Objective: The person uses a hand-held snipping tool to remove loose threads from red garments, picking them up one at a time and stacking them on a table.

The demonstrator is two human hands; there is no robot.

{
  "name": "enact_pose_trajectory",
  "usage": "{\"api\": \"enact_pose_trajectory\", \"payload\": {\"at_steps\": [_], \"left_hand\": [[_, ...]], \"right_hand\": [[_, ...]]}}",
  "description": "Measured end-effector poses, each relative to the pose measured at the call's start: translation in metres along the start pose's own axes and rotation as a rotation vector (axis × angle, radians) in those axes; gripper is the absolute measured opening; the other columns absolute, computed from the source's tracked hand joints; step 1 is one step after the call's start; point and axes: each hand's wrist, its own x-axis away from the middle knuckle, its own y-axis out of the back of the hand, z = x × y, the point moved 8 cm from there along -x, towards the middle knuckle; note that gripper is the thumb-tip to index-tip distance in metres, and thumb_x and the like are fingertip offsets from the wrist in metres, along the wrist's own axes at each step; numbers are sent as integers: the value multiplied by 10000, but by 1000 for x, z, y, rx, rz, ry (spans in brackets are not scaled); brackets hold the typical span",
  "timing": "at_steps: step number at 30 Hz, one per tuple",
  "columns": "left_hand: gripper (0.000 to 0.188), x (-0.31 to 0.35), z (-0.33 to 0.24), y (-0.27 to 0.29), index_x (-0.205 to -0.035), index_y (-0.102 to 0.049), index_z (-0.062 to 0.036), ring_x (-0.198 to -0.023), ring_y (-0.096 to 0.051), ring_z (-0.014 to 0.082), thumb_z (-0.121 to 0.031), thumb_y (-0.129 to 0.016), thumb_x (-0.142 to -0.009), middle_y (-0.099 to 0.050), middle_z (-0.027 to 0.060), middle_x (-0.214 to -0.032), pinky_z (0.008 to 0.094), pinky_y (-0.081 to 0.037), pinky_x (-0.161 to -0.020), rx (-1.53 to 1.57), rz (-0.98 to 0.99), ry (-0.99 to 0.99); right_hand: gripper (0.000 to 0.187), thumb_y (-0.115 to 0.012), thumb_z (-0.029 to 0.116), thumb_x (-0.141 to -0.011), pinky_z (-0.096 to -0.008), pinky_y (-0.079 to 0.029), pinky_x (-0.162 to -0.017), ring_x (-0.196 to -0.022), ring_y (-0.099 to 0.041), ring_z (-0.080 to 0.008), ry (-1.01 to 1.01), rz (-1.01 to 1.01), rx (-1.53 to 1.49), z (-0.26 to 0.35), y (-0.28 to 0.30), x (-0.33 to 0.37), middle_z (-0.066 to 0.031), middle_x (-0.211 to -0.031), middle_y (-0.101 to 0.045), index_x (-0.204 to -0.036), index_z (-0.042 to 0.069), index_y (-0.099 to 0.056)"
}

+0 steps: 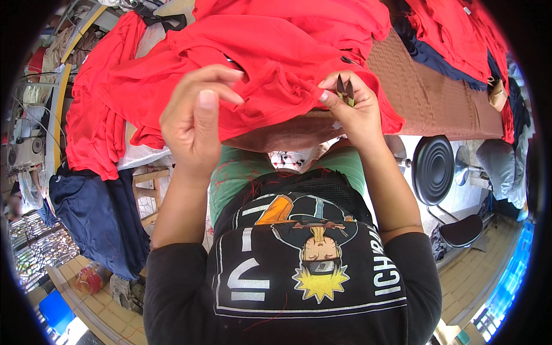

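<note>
Hands: two [195, 118] [351, 109]; snips [345, 89]: one.

— What is lying around the left hand [195, 118]?
— The garment [270, 63] is spreading beyond it and to its right, draping over the table [437, 98]. A dark cloth [98, 218] is hanging below, to its left.
— And the right hand [353, 109]?
— It is pressing against the garment's edge, the snips [345, 89] sitting between its fingers. A stool [432, 169] is standing to its right, nearer the person.

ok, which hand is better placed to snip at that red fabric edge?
Probably right. The right hand holds the small snips at the bunched edge of the red garment; the left hand only pinches the cloth.
</note>
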Motion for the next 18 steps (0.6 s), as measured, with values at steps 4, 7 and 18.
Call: {"api": "enact_pose_trajectory", "payload": {"at_steps": [4,7,18], "left_hand": [[140,5,-4,-28,-969,-650,-10,-1007,-616,227,-106,-659,-867,-660,144,-1059,351,-456,-901,-123,208,29],[413,5,-3,-58,-1113,-655,-51,-1067,-593,244,-96,-782,-723,-637,107,-1158,345,-446,-933,-203,322,10],[450,12,1,-82,-1118,-671,-79,-978,-601,241,-110,-795,-687,-641,61,-1124,352,-488,-852,-381,286,-42]], "right_hand": [[128,-676,34,-873,-163,-336,-461,-526,-440,0,-279,15,-192,-16,2,3,65,-704,-579,-972,84,-612],[125,-684,80,-878,-188,-206,-377,-412,-320,4,-279,-15,-346,-22,-2,6,78,-628,-545,-976,103,-610],[157,-700,132,-874,-188,-211,-363,-405,-342,-2,-408,-50,-395,-30,-5,11,64,-635,-551,-995,90,-609]]}}
